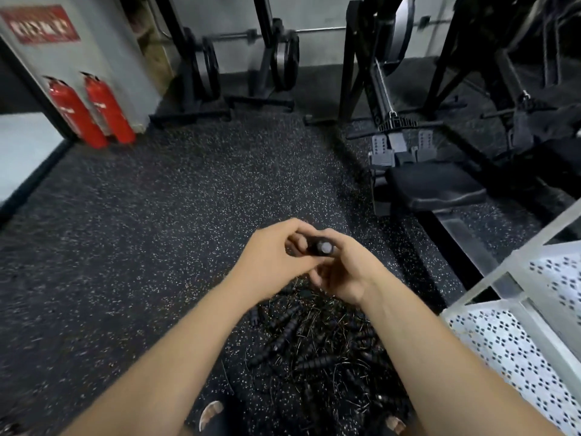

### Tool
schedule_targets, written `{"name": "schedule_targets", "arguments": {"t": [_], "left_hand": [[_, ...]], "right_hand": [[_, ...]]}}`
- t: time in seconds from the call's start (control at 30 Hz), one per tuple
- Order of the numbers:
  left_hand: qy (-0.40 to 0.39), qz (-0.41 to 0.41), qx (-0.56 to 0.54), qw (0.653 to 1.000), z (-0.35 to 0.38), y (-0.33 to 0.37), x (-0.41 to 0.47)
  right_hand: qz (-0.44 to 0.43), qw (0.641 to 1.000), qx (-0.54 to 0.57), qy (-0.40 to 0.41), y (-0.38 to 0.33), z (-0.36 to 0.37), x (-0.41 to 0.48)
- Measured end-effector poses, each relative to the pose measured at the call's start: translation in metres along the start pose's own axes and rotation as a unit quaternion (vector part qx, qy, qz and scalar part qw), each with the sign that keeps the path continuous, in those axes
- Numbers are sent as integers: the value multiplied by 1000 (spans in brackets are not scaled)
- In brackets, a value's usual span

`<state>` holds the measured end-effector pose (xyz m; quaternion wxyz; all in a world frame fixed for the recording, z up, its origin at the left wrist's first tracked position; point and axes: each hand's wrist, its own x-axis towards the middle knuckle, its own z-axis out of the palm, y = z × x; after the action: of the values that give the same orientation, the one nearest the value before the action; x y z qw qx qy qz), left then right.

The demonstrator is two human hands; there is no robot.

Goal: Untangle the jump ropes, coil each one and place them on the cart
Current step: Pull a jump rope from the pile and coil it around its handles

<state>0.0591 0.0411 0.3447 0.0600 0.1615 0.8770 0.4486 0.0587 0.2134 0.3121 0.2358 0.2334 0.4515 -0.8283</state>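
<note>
My left hand (270, 256) and right hand (342, 272) both curl round a black cylindrical jump-rope handle (320, 248), held above the tangled pile of black jump ropes (314, 341) on the speckled rubber floor (125, 247), near the white perforated metal cart (518, 341).

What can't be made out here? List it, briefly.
All head view.
Handle: left hand and right hand wrap it; only its end shows.
Rope pile: blurred, dark on the dark floor; rope count unreadable.
Cart: cut by the right edge; its load unseen.
Sign: too blurred to read.
</note>
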Motion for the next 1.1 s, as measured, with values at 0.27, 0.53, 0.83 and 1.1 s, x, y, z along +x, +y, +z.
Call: {"name": "schedule_targets", "arguments": {"t": [0.27,0.53,0.83,1.1], "left_hand": [[85,-71,-64,992,1,-52,9],[55,-113,-121,985,20,-81,40],[15,-164,-32,986,28,-90,38],[63,-97,-11,993,20,-59,41]], "right_hand": [[-98,985,-120,-71,-20,16,-24],[-149,937,-241,-207,-27,13,-39],[-287,919,40,-267,-54,-5,-25],[-267,962,-41,-45,-22,-3,11]]}}
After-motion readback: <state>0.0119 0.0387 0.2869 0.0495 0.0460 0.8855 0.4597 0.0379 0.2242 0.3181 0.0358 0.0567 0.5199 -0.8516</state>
